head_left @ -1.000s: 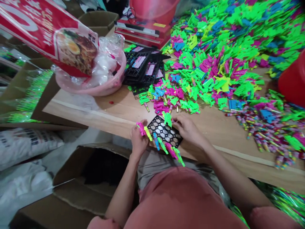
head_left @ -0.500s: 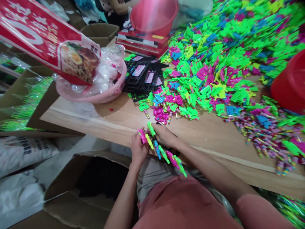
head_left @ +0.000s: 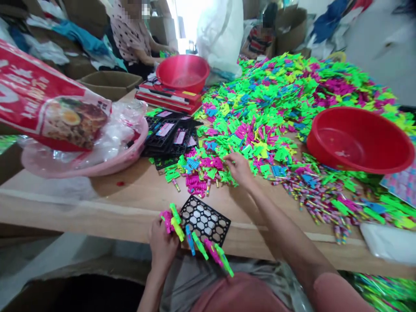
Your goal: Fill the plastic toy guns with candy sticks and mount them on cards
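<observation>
My left hand (head_left: pixel 163 242) is closed at the front edge of the table, gripping a black plastic lattice panel (head_left: pixel 205 220) by its left end. Along the panel's near side stands a row of small plastic toy pieces: magenta, yellow (head_left: pixel 177 229), blue (head_left: pixel 190 240) and green (head_left: pixel 199 245). White patches show through the lattice. Farther forward, my right hand (head_left: pixel 239 170) reaches into the near edge of a heap of bright plastic pieces (head_left: pixel 260 125). Its fingers are curled together among green and magenta pieces; whatever they hold is hidden.
A pink basin (head_left: pixel 87 171) with plastic bags and a red food packet (head_left: pixel 65 108) stands left. Black panels (head_left: pixel 172 134) are stacked behind. A red basin (head_left: pixel 357 138) sits right, near small patterned tubes (head_left: pixel 312 195). Another person (head_left: pixel 131 34) works across the table.
My right hand has left the panel and moved forward to the heap. My left hand keeps the panel, now lying flatter to view. The head view has tilted up and turned right.
</observation>
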A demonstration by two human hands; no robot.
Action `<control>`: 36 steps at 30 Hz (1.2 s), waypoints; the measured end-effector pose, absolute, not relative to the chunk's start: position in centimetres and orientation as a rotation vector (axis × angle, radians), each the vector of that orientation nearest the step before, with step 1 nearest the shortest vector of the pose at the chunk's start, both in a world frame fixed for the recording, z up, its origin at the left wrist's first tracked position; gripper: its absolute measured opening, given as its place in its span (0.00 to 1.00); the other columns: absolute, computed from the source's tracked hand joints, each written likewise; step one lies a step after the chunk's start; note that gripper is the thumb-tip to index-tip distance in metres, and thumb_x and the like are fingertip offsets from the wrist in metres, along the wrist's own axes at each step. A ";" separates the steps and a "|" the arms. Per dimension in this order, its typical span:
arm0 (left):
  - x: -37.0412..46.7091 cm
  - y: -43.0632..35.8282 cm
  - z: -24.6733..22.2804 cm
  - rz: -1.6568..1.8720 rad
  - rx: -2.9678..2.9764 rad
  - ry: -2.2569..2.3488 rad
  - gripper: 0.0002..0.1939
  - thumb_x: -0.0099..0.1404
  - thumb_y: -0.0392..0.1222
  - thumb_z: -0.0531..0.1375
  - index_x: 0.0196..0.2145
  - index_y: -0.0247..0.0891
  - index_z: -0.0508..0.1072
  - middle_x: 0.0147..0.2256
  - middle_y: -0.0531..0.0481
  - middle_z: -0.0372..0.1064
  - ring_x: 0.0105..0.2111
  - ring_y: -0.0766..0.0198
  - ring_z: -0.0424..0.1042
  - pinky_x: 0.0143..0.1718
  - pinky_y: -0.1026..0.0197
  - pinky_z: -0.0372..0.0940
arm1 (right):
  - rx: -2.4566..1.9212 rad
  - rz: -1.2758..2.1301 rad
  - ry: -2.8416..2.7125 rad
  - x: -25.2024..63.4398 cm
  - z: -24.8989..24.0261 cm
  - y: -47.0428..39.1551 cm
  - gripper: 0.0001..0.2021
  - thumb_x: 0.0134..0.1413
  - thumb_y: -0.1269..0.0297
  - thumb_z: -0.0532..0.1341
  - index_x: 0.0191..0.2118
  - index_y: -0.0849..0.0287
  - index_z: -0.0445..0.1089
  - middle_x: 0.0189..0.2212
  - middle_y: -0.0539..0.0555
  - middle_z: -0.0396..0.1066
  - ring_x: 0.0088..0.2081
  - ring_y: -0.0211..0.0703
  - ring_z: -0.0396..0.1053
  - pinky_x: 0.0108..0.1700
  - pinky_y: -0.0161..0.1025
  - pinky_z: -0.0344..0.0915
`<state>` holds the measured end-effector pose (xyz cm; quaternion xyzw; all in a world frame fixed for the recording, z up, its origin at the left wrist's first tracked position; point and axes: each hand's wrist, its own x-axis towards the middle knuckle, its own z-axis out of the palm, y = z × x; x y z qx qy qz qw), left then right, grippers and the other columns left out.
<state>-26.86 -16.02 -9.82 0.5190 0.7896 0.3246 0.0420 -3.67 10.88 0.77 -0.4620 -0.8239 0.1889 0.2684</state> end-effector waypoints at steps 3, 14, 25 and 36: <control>-27.0 -16.0 -10.0 0.976 1.612 2.452 0.19 0.63 0.47 0.58 0.47 0.39 0.80 0.44 0.36 0.75 0.47 0.41 0.73 0.46 0.42 0.69 | -1.442 0.421 -2.171 -0.4 0.4 14.5 0.17 0.60 0.74 0.55 0.50 0.63 0.77 0.43 0.61 0.73 0.48 0.53 0.70 0.53 0.47 0.66; -26.4 -15.4 -7.9 0.997 1.624 2.389 0.20 0.62 0.47 0.59 0.50 0.44 0.80 0.45 0.40 0.76 0.46 0.42 0.73 0.48 0.41 0.69 | -1.396 0.529 -2.437 -0.4 -2.3 7.2 0.35 0.52 0.80 0.57 0.67 0.58 0.65 0.48 0.63 0.72 0.46 0.50 0.70 0.48 0.40 0.66; -25.8 -15.3 -7.1 0.966 1.650 2.395 0.19 0.64 0.47 0.57 0.48 0.39 0.80 0.46 0.37 0.77 0.46 0.43 0.73 0.46 0.43 0.68 | -1.209 0.507 -2.456 2.0 -0.3 10.9 0.16 0.64 0.74 0.55 0.46 0.58 0.80 0.43 0.59 0.73 0.47 0.49 0.70 0.49 0.41 0.63; -25.7 -15.4 -7.0 0.912 1.614 2.408 0.21 0.63 0.46 0.57 0.50 0.38 0.79 0.43 0.38 0.76 0.48 0.43 0.72 0.53 0.41 0.67 | -1.124 0.531 -2.512 4.6 -2.5 9.2 0.25 0.60 0.74 0.59 0.61 0.54 0.70 0.57 0.60 0.69 0.56 0.53 0.66 0.57 0.46 0.61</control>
